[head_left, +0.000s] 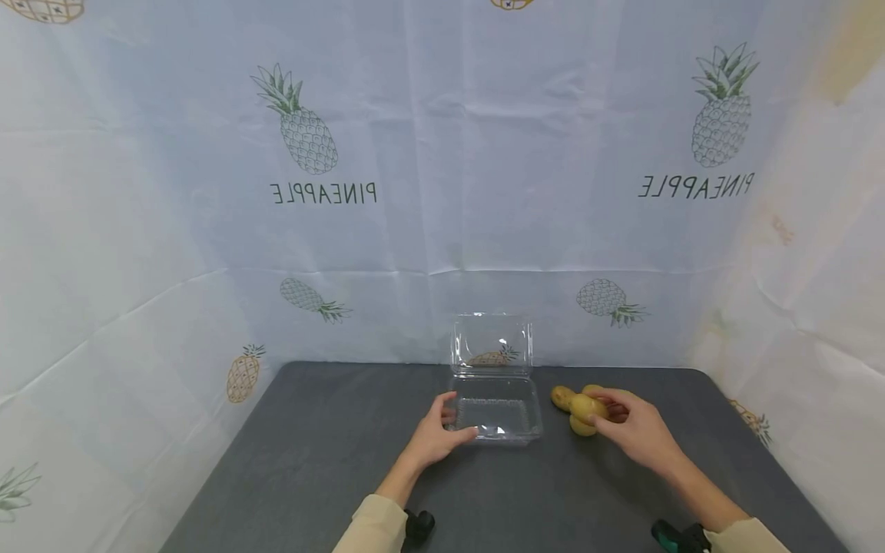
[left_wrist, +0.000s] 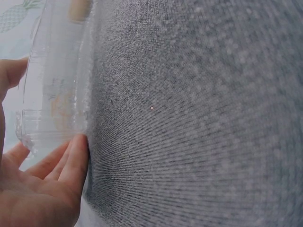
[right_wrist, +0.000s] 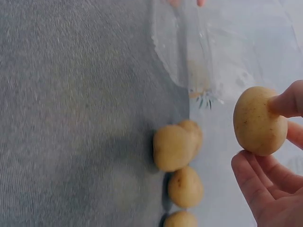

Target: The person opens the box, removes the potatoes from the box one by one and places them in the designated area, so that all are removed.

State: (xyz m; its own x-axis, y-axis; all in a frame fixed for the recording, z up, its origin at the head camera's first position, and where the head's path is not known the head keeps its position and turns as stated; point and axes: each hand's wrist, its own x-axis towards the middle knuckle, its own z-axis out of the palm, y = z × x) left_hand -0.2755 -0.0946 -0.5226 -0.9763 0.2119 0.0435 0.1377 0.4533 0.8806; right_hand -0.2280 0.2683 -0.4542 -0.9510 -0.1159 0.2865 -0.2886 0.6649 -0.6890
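Note:
A clear plastic clamshell box (head_left: 494,407) lies on the table with its lid (head_left: 492,342) raised at the back. At its front left corner is my left hand (head_left: 435,439), fingers fairly straight along the side and thumb by the front edge. In the left wrist view the fingers (left_wrist: 75,158) reach the box wall low down. My right hand (head_left: 639,430) pinches a potato (right_wrist: 259,120) between thumb and fingertips, held above the table. Several more potatoes (right_wrist: 173,147) lie grouped below it, to the right of the box.
The dark grey table (head_left: 332,430) meets a white curtain (head_left: 429,192) printed with pineapples along its back edge. Curtain fabric also hangs on the left and right sides. A wrist strap with a dark device (head_left: 419,526) sits at the left sleeve, another (head_left: 681,538) at the right.

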